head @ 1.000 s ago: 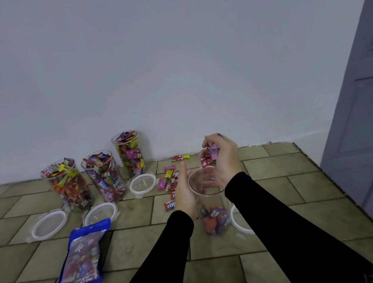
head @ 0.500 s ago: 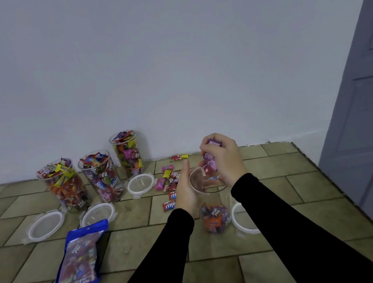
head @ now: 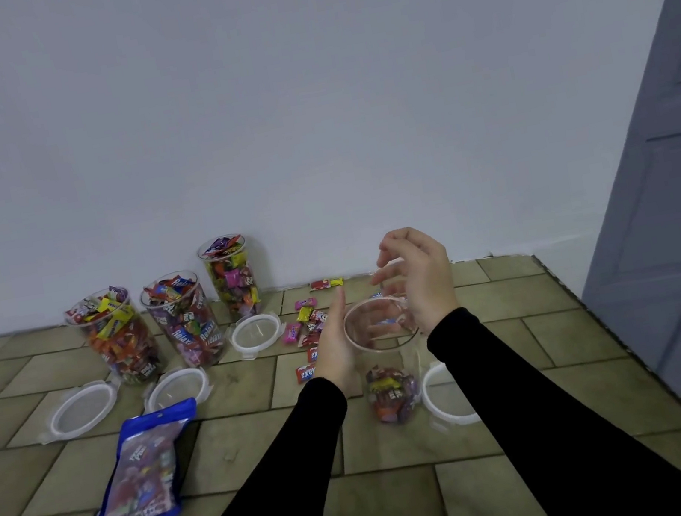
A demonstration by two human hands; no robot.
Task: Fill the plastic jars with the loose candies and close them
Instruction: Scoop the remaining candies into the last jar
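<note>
Candies that were pinched in the right hand (head: 416, 279) half a second ago are no longer held; its fingers are now loosely spread and slightly curled above the mouth of the clear jar (head: 387, 358), with nothing seen between them. The left hand (head: 335, 344) is laid flat against the jar's left wall, fingers straight and together, thumb side up, so the jar is steadied rather than gripped. Only a shallow layer of wrapped sweets (head: 390, 393) is seen at the bottom of this jar, which stands on the tiled counter (head: 527, 361) with its white lid (head: 436, 395) lying just beside it on the right. Loose candies (head: 307, 326) are scattered on the counter just left of the left hand, and one more piece (head: 327, 283) lies near the wall. Three filled jars (head: 184, 320) are lined up well to the left, each uncovered, with three lids (head: 84, 408) lying in front of them, and a blue candy bag (head: 140, 471) lies nearer. The jar is judged light, thin-walled and easily tipped while so little is in it, so it is best braced low on its wall or gripped round the rim. The candies are judged small, light and slick in their wrappers, best gathered several at a time in curled fingers.
</note>
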